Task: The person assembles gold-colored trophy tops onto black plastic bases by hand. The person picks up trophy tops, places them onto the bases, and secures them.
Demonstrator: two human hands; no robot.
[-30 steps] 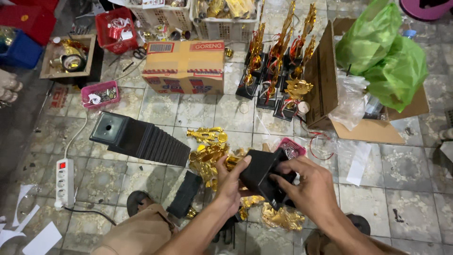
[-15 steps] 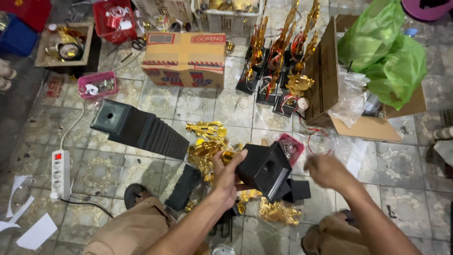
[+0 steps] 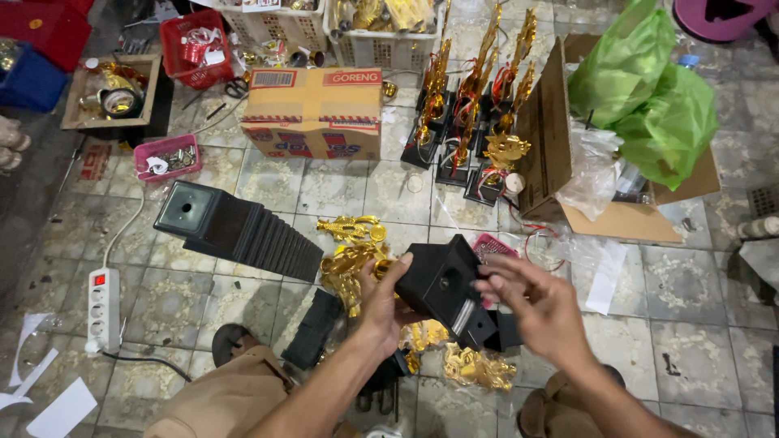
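The left hand grips a black trophy base; the right hand, fingers loose, touches it; finished trophies stand far; nested bases wait left.

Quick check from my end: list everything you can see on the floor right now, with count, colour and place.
trophy base: one, black, held up at centre
stack of bases: one row, black, lying left of centre
gold figures: a pile, gold, floor under the hands
finished trophies: a group, count unclear, gold on black, top centre
cardboard box: one, brown, closed, top centre
open carton: one, brown, right
plastic bag: green, in the carton
power strip: one, white, left
small tray: one, pink, upper left
basket: one, red, top left
left hand: holding the base
right hand: fingers on the base
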